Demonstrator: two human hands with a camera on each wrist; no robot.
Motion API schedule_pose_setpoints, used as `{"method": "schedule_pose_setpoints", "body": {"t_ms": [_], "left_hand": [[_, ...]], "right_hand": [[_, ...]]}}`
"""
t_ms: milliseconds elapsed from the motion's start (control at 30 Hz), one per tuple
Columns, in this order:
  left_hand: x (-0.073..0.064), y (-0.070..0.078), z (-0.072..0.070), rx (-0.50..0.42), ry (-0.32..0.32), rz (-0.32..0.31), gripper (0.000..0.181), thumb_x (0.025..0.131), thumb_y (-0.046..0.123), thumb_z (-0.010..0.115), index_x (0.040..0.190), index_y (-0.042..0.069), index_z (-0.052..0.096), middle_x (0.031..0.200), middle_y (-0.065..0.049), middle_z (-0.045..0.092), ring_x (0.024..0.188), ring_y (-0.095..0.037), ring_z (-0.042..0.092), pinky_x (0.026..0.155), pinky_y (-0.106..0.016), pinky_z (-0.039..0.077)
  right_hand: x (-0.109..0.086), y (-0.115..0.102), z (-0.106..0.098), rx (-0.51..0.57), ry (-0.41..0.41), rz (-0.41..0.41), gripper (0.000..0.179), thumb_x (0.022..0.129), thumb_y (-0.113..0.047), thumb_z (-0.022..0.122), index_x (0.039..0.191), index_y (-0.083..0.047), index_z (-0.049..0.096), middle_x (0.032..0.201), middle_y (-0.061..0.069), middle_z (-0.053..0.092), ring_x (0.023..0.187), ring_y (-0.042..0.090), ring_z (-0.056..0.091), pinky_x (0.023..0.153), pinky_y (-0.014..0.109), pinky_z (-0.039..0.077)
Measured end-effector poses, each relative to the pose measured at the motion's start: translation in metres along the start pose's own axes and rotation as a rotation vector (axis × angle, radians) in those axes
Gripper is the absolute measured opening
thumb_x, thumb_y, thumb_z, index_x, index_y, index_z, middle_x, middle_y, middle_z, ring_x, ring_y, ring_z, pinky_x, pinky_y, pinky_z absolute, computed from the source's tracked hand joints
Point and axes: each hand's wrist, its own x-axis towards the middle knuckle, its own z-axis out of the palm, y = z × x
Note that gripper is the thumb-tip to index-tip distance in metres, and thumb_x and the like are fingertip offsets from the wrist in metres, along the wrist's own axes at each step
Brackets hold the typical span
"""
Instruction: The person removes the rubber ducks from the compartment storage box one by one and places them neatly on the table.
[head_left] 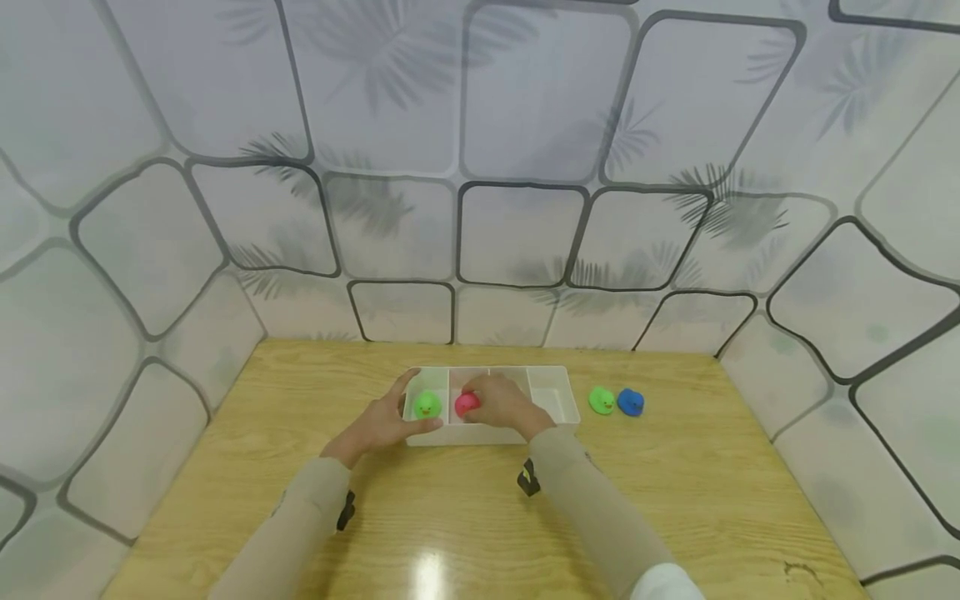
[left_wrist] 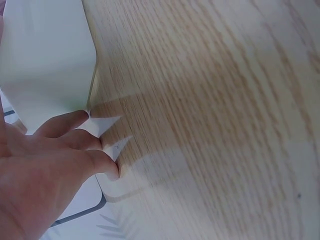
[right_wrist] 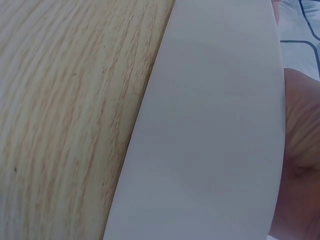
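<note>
Tray [head_left: 487, 436] was gripped at left end by left hand [head_left: 384, 421], right hand [head_left: 501, 402] pinched pink duck [head_left: 466, 405] inside it, green duck [head_left: 602, 400] and blue duck [head_left: 631, 402] sat right of it

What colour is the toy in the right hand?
The toy is pinkish red; the head view shows it best.

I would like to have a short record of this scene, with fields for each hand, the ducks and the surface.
left hand: holds the left end of a white rectangular plastic tray
right hand: pinches a pinkish-red toy duck at the second compartment from left
leftmost compartment: bright-green toy duck
right of tray: another bright-green duck, beside a blue toy duck
surface: yellowish wood-grain table
</note>
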Motion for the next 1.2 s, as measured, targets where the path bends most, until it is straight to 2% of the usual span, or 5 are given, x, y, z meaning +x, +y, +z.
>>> {"method": "schedule_pose_setpoints", "body": {"t_ms": [467, 700, 800, 1000, 1200], "left_hand": [[0.001, 0.001, 0.001, -0.012, -0.004, 0.0, 0.116, 0.085, 0.068, 0.079, 0.171, 0.029, 0.011, 0.162, -0.033, 0.04, 0.15, -0.05, 0.042, 0.118, -0.069, 0.037], [-0.001, 0.0, 0.001, -0.005, 0.0, 0.002, 0.117, 0.085, 0.068, 0.079, 0.171, 0.028, 0.01, 0.16, -0.033, 0.042, 0.148, -0.051, 0.044, 0.117, -0.069, 0.038], [0.0, -0.001, 0.002, -0.005, 0.001, 0.0, 0.117, 0.085, 0.068, 0.078, 0.171, 0.028, 0.01, 0.16, -0.034, 0.042, 0.147, -0.051, 0.045, 0.116, -0.069, 0.039], [0.0, -0.003, 0.003, 0.003, -0.006, -0.003, 0.117, 0.085, 0.069, 0.077, 0.171, 0.028, 0.009, 0.16, -0.035, 0.042, 0.147, -0.052, 0.045, 0.115, -0.069, 0.041], [0.001, -0.002, 0.003, 0.013, -0.002, -0.003, 0.116, 0.085, 0.07, 0.077, 0.171, 0.029, 0.01, 0.159, -0.034, 0.043, 0.146, -0.051, 0.046, 0.115, -0.069, 0.04]], "right_hand": [[-0.004, 0.0, 0.0, 0.028, 0.017, 0.006, 0.027, 0.091, -0.024, 0.083, 0.113, -0.01, 0.077, 0.108, 0.004, 0.075, 0.096, 0.019, 0.063, 0.088, 0.038, 0.054], [-0.007, -0.001, -0.004, 0.062, 0.048, 0.013, 0.032, 0.091, -0.024, 0.083, 0.119, -0.009, 0.076, 0.12, 0.007, 0.076, 0.11, 0.027, 0.068, 0.098, 0.045, 0.055], [-0.008, -0.001, -0.007, 0.078, 0.07, 0.012, 0.03, 0.091, -0.023, 0.081, 0.118, -0.011, 0.076, 0.118, 0.005, 0.077, 0.107, 0.024, 0.068, 0.096, 0.044, 0.055], [-0.012, 0.001, -0.014, 0.083, 0.115, -0.01, 0.036, 0.092, -0.024, 0.076, 0.125, -0.01, 0.073, 0.106, 0.004, 0.075, 0.091, 0.018, 0.064, 0.082, 0.036, 0.054], [-0.016, 0.002, -0.022, 0.136, 0.164, -0.032, 0.03, 0.091, -0.019, 0.072, 0.12, -0.008, 0.073, 0.104, 0.003, 0.073, 0.097, 0.022, 0.064, 0.086, 0.038, 0.052]]}}
